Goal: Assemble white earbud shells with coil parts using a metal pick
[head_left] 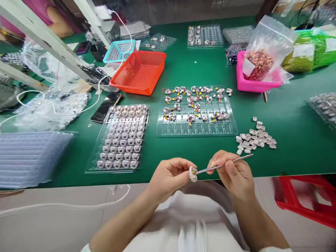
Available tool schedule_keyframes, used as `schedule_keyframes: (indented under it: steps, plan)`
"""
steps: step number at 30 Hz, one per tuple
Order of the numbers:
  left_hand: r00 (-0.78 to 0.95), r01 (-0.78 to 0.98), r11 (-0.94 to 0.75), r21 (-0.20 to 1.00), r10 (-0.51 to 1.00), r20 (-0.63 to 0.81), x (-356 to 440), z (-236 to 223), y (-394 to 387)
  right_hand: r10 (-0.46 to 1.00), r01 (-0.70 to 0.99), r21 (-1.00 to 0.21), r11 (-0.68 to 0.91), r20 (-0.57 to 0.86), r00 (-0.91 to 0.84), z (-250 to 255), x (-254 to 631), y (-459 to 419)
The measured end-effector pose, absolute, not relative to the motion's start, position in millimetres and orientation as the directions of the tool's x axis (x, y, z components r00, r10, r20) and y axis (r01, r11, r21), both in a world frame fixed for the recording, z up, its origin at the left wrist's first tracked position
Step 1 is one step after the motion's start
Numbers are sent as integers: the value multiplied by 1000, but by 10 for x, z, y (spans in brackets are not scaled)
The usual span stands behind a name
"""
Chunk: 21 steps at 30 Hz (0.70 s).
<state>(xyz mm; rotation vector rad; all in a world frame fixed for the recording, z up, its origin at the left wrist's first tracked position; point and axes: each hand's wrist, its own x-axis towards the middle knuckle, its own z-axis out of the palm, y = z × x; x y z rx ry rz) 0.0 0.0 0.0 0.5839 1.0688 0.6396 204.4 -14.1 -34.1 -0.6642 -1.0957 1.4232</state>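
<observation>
Near the table's front edge, my left hand (170, 178) pinches a small white earbud shell (193, 174) between thumb and fingertips. A bit of yellow shows inside the shell. My right hand (235, 175) is closed round a slim metal tool (243, 158), held slanted like a pen. The tool's tip reaches the shell's inner side. Beyond the hands lies a clear tray (178, 130) with wired earbud parts in its far rows, some bearing yellow pieces. A loose pile of small white caps (256, 138) is spread to the right.
At left, a clear tray (89, 168) carries rows of whitish shells, beside a phone (103, 108) and stacked plastic trays (31, 157). An orange basket (141, 73) and pink basket (259, 85) stand farther back. A white cable (99, 87) crosses the left side. A red stool (286, 196) is below.
</observation>
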Motion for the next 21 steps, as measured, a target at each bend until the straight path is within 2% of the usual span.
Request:
schedule_keyframes:
  steps: [5,9,14,21]
  plan:
    - [377,-144,655,741,729,-571,-30,-8,-32,933,-302,-943,139,227,-281,-265,2154,-72]
    - [367,-99,619,779,750,-549,-24,-22,-41,856,-135,-946,296,325,-402,-100,2263,-6]
    - [365,-11,593,805,752,-549,-22,-32,-39,702,24,-867,498,386,-599,170,2315,78]
    - [354,126,503,855,782,-513,-15,-58,-46,522,134,-742,656,318,-791,362,2281,71]
